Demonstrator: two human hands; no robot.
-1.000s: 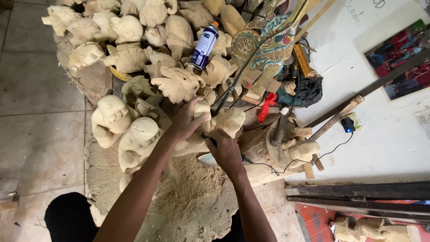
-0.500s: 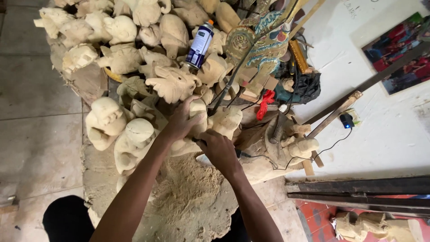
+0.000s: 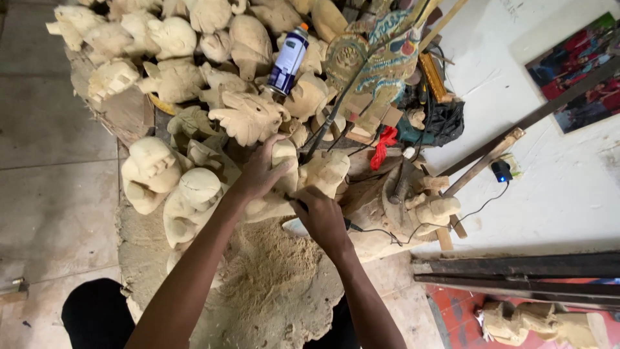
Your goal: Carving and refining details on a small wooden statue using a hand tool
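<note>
The fingers of the left hand (image 3: 258,173) are closed around a pale wooden carving (image 3: 303,176), which lies in the middle of the pile. The right hand (image 3: 321,218) grips a small tool (image 3: 298,208) just under the carving; the tool is mostly hidden. Below the hands lies sawdust (image 3: 271,271). Above them are many unpainted carved figures (image 3: 194,71), a spray can (image 3: 288,59) and a painted puppet (image 3: 378,58).

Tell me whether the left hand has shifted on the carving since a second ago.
No. The left hand still grips the same pale wooden carving, below the spray can; only the camera view shifted.
</note>
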